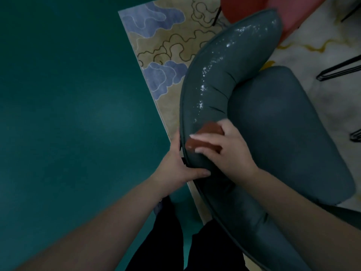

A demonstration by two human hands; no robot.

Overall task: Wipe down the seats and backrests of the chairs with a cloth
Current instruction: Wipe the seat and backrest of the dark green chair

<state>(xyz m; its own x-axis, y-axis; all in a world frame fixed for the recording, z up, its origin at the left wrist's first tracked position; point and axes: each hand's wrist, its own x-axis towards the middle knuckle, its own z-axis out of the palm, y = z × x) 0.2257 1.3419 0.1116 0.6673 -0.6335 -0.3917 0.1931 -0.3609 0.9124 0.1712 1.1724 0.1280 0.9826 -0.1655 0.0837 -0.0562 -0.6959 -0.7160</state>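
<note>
On the backrest: I am pressing the brown cloth (203, 140) onto the curved top of the grey-blue chair's backrest (220, 79), at the end nearest me.
Right hand: my right hand (222, 147) is lying over the cloth with fingers curled round it, the fingertips (195, 136) pointing toward the backrest's outer edge; I am gripping the wad and bearing down.
Left hand: my left hand (179, 169) is clasping the backrest's outer edge just below the cloth, thumb (199, 174) wrapped over the top and the other fingers hidden behind the padding, so I cannot tell how they are lying.
Done so far: beyond the cloth, a glistening wet streak (214, 61) is running along the backrest's crest to its far end, so I am judging that stretch as already covered.
Left on this chair: the seat (283, 124), inside the backrest's curve, is looking dull and dry; I am judging it not yet wiped, along with the backrest's near arm by my legs.
Other chairs: a red chair (273, 8) is showing past the backrest's far tip; I cannot tell whether it has been wiped.
Progress: I am reckoning the task is in an early-to-middle stage.
</note>
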